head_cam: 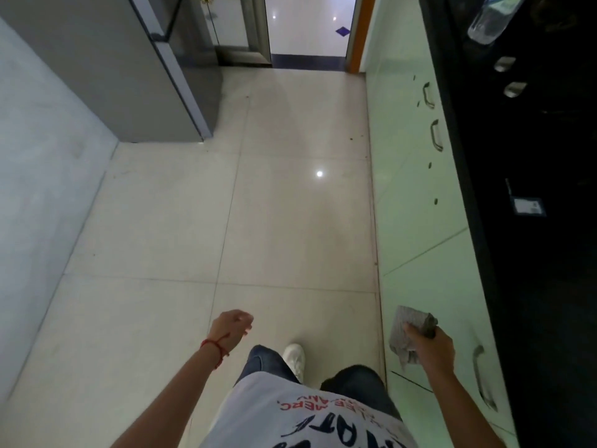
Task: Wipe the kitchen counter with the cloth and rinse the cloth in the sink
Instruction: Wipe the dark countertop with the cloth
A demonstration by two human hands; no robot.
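A crumpled grey cloth (407, 331) hangs from my right hand (431, 347), which grips it low at the right, in front of the pale green cabinet fronts. The black kitchen counter (529, 253) runs along the right edge of the view, above those cabinets. My left hand (231, 328) hangs over the floor at the lower middle, fingers loosely curled and holding nothing, with a red thread round its wrist. No sink is in view.
Pale green cabinets (416, 195) with metal handles line the right. A grey fridge (129, 69) stands at the upper left, a doorway (310, 27) lies ahead. On the counter are a plastic bottle (487, 17), steel cups (513, 88) and a small card (526, 206). Beige floor tiles (258, 205) stretch between.
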